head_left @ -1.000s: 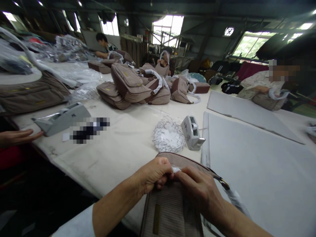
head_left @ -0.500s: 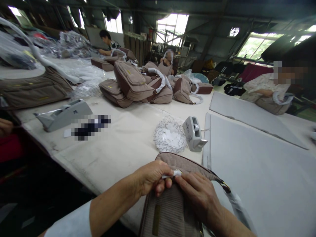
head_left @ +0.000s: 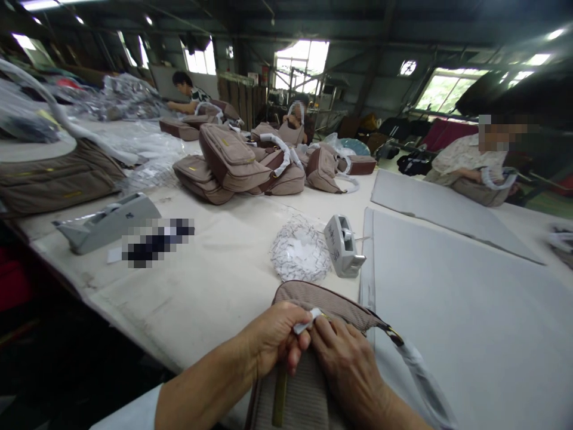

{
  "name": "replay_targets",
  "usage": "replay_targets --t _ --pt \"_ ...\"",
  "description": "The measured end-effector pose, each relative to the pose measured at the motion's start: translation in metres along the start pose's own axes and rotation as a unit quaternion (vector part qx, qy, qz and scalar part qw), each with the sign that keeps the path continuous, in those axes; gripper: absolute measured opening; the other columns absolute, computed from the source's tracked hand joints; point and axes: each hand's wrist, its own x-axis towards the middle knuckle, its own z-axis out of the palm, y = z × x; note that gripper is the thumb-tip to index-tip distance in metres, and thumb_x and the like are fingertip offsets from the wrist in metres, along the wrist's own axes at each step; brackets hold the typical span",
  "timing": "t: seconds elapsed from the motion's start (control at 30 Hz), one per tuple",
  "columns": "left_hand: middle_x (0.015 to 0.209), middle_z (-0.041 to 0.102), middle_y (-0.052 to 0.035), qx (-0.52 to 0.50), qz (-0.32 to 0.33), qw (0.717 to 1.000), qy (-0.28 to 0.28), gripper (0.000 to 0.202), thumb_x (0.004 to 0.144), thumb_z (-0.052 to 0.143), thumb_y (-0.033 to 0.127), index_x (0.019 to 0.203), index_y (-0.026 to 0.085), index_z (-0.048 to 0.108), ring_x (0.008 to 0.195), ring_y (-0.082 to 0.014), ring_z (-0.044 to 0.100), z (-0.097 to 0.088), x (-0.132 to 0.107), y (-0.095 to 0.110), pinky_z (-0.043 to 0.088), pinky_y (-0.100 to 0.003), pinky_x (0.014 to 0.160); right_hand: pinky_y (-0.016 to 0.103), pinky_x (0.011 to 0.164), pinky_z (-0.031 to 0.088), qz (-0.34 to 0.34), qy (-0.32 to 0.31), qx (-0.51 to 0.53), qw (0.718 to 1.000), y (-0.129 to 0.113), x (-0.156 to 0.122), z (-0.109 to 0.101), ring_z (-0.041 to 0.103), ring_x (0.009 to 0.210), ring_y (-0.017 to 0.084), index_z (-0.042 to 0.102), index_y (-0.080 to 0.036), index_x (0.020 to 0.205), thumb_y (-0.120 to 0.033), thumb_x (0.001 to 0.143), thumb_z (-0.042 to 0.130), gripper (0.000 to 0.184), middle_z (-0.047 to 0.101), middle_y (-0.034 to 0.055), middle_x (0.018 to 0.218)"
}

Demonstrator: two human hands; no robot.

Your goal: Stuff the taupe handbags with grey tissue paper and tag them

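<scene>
A taupe corded handbag (head_left: 304,388) with dark piping stands at the table's near edge, partly hidden by my arms. My left hand (head_left: 282,337) pinches a small white paper wrap (head_left: 307,321) between thumb and bent forefinger, just over the bag's zip. Close beside it, my right hand (head_left: 344,352) is closed, its fingers curled down against the bag at the gold zip; the fingertips are partly hidden. The bag's strap, covered in white wrapping (head_left: 423,373), hangs down to the right.
Behind the bag lie a ring of white stringed tags (head_left: 299,249) and a grey tape dispenser (head_left: 344,246). Another dispenser (head_left: 110,224) stands left. Grey sheets (head_left: 456,298) cover the right side. Farther back are piled handbags (head_left: 237,158) and a person (head_left: 470,158) holding a bag.
The view has tilted up slightly and turned a little right. My left hand has rolled a little, and the white wrap now slants upward. Both hands stay at the zip.
</scene>
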Motion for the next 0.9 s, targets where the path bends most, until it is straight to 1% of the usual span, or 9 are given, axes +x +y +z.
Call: replay_targets --t 0.13,0.2,0.27,0.37,0.53,0.63,0.73,0.8,0.9 --pt "0.052 0.055 0.0036 0.236 0.135 0.960 0.068 0.022 0.084 0.044 0.038 0.073 0.020 0.041 0.031 -0.0084 0.045 0.004 -0.011 -0.009 0.026 -0.017 0.030 0.031 0.056 0.041 -0.003 -0.052 0.097 0.994 0.014 0.000 -0.013 0.056 0.071 0.020 0.058 -0.016 0.093 -0.010 0.085 0.048 0.015 0.061 0.0050 0.085" --pt "0.060 0.060 -0.0007 0.414 0.241 0.869 0.127 0.019 0.089 0.039 0.035 0.077 0.020 0.042 0.045 -0.0136 0.056 0.003 -0.015 -0.016 0.034 -0.021 0.040 0.026 0.063 0.045 -0.011 -0.117 0.227 0.967 0.028 0.003 -0.028 0.058 0.077 0.017 0.059 -0.018 0.091 -0.009 0.084 0.050 0.015 0.062 0.0031 0.088" --pt "0.068 0.062 -0.0049 0.562 0.336 0.738 0.164 0.018 0.092 0.036 0.025 0.079 0.019 0.047 0.058 -0.0176 0.062 -0.001 -0.015 -0.025 0.038 -0.025 0.048 0.023 0.067 0.046 0.027 -0.169 0.329 0.929 0.044 0.009 -0.040 0.058 0.078 0.014 0.060 -0.020 0.100 -0.008 0.084 0.050 0.023 0.061 0.0015 0.089" --pt "0.068 0.062 -0.0061 0.688 0.397 0.580 0.179 0.024 0.091 0.033 0.011 0.080 0.018 0.053 0.055 -0.0173 0.061 -0.006 -0.012 -0.037 0.033 -0.027 0.046 0.021 0.066 0.046 0.087 -0.203 0.378 0.899 0.061 0.024 -0.046 0.056 0.074 0.012 0.052 -0.022 0.125 -0.011 0.078 0.060 0.049 0.058 0.0018 0.092" --pt "0.060 0.057 -0.0038 0.741 0.443 0.466 0.192 0.027 0.085 0.037 0.002 0.073 0.018 0.056 0.046 -0.0169 0.054 -0.007 -0.008 -0.045 0.030 -0.029 0.043 0.019 0.063 0.044 0.016 -0.298 0.421 0.857 0.074 0.057 -0.032 0.055 0.074 0.012 0.058 -0.022 0.122 -0.011 0.065 0.075 0.061 0.056 -0.0004 0.087" --pt "0.059 0.058 -0.0040 0.742 0.451 0.451 0.206 0.029 0.086 0.037 0.003 0.073 0.018 0.057 0.045 -0.0170 0.053 -0.007 -0.008 -0.045 0.030 -0.030 0.044 0.016 0.057 0.040 0.003 -0.337 0.463 0.820 0.078 0.067 -0.022 0.052 0.069 0.009 0.070 -0.020 0.102 -0.012 0.068 0.074 0.035 0.054 -0.0023 0.078" --pt "0.063 0.060 -0.0051 0.742 0.435 0.476 0.182 0.029 0.088 0.034 0.005 0.077 0.018 0.058 0.049 -0.0178 0.056 -0.009 -0.009 -0.043 0.030 -0.030 0.045 0.016 0.055 0.038 0.002 -0.302 0.500 0.812 0.078 0.064 -0.014 0.049 0.067 0.008 0.073 -0.017 0.088 -0.016 0.072 0.073 0.016 0.050 -0.0022 0.074" --pt "0.065 0.062 -0.0060 0.711 0.413 0.542 0.175 0.027 0.090 0.033 0.009 0.078 0.018 0.056 0.051 -0.0179 0.058 -0.010 -0.010 -0.039 0.030 -0.029 0.046 0.016 0.056 0.038 0.004 -0.249 0.512 0.822 0.074 0.057 -0.009 0.049 0.068 0.008 0.073 -0.018 0.088 -0.020 0.074 0.072 0.014 0.049 -0.0015 0.076" --pt "0.065 0.062 -0.0040 0.566 0.332 0.732 0.181 0.017 0.091 0.038 0.019 0.077 0.020 0.049 0.054 -0.0162 0.059 -0.007 -0.015 -0.029 0.036 -0.026 0.051 0.017 0.056 0.038 0.006 -0.166 0.472 0.866 0.064 0.045 -0.006 0.048 0.065 0.008 0.072 -0.018 0.088 -0.017 0.079 0.064 0.012 0.048 -0.0004 0.076"
